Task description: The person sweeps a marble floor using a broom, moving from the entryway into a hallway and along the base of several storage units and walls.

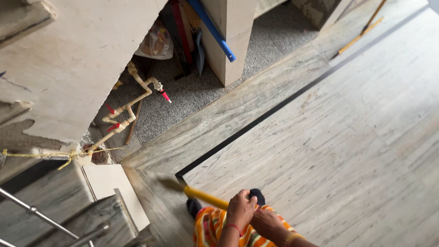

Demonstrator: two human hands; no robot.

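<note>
My left hand (240,209), with a red thread at the wrist, is closed around a yellow handle (206,196) of a long tool. The tool's far end (170,184) is blurred, low over the marble floor (320,151). My right hand (269,224), wearing a gold bangle, sits just behind the left, fingers curled toward the handle's black end (257,196). Below both hands is an orange striped garment (208,226).
A black inlay line (274,107) crosses the marble floor. Cream pipes with red valves (132,103) run by a wall at left. A blue pole (215,32) leans on a pillar. A steel railing (41,215) and steps are at lower left. Wooden sticks (361,34) lie far right.
</note>
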